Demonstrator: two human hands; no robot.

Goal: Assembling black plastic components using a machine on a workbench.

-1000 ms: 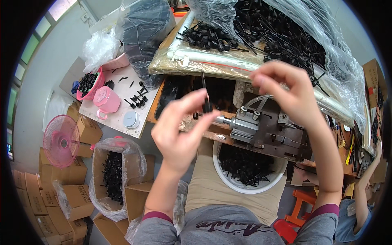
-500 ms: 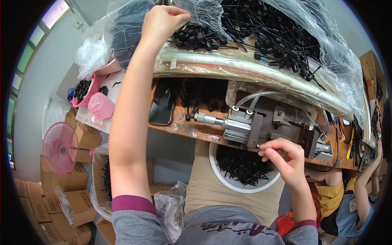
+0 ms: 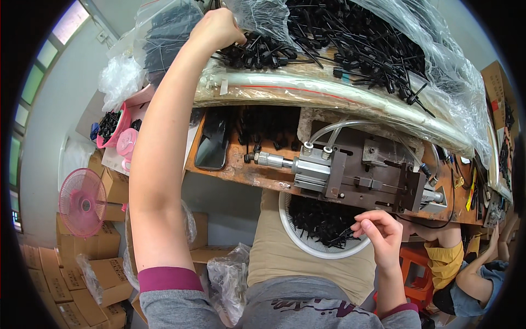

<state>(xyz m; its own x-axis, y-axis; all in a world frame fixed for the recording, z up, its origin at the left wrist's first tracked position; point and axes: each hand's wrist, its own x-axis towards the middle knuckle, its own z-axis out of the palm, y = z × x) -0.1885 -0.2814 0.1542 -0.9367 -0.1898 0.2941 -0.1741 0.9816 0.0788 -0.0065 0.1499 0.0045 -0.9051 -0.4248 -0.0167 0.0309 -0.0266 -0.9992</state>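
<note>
My left hand [image 3: 218, 28] reaches to the far side, at the left end of a heap of black long-stemmed plastic parts [image 3: 378, 55]. Its fingers curl downward and are partly hidden by the hand, so what they grip does not show. My right hand [image 3: 382, 234] is over the right rim of a white mesh basket [image 3: 292, 234] on my lap, which holds many small black parts [image 3: 323, 222]. Thumb and fingers there are drawn together; I cannot make out anything between them. Just beyond is a metal bench fixture [image 3: 350, 175] with an air cylinder [image 3: 313, 170] and a thin rod across its bed.
A phone [image 3: 212, 142] lies on the wooden bench [image 3: 241, 174]. Clear plastic sheeting [image 3: 444, 71] drapes the heap. At left are a pink mug [image 3: 127, 143], a pink fan [image 3: 82, 203] and cardboard boxes [image 3: 68, 274]. Another person's arm [image 3: 476, 268] shows at right.
My right hand has moved down and right, from the fixture's front edge to the basket's rim. My left hand has lowered slightly at the heap, its fingers now curled downward. The whole view has shifted slightly.
</note>
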